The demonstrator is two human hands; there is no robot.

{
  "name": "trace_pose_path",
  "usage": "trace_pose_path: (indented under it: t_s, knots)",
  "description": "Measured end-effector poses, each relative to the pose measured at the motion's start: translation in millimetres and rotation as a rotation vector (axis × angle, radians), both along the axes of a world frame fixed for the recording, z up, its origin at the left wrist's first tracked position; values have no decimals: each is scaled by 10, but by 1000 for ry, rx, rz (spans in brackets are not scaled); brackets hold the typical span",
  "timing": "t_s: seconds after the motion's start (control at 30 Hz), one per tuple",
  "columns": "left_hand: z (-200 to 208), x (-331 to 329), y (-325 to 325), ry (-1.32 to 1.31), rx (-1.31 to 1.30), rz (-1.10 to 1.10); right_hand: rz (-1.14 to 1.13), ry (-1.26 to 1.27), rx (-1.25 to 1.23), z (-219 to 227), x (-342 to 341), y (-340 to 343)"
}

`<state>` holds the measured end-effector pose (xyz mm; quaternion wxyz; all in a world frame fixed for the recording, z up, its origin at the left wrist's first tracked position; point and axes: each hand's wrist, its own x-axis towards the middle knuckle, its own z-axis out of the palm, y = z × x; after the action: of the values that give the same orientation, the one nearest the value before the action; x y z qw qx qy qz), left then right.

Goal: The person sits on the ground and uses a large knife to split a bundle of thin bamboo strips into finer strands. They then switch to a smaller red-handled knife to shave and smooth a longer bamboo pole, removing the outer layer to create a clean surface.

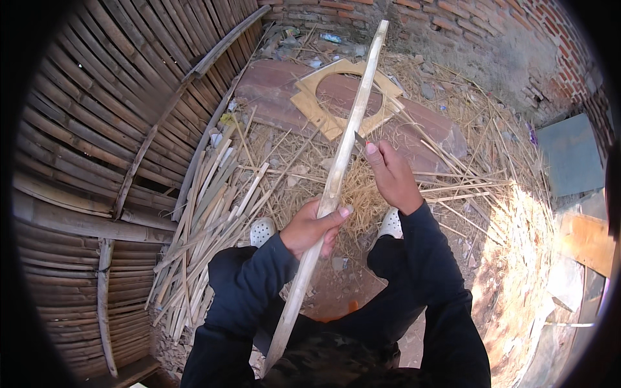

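A long pale strip of split bamboo (343,152) runs up from my lap and leans away from me. My left hand (315,227) is wrapped round its lower half, thumb across the front. Farther up, my right hand (393,176) is closed round the handle of a knife (361,138), its thumb stretched along the top. The dark blade touches or nearly touches the strip's right edge; most of the handle is hidden in the fist. Thin straw-coloured shavings (365,194) lie heaped below the strip, between my feet.
To my left, split bamboo sticks (194,239) lie piled beside a bamboo slat wall (110,123). Ahead, a wooden board with a round hole (315,81) rests on a reddish-brown sheet (272,84). A brick wall (479,39) closes the back. A grey-green panel (569,155) stands at right.
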<state>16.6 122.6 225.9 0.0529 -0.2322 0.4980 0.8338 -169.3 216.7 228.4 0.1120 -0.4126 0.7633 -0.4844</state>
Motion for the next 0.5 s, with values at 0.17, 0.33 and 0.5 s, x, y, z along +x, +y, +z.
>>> trace_pose_path:
  t_s: [0.17,0.33,0.5]
  knots:
    - [-52,50,-67,58,-2,25,228,256,90,-9,288,96]
    - [26,71,-63,84,-73,18,328,452,120,-41,281,113]
    - [147,110,-65,55,-169,17,304,550,178,-16,358,104]
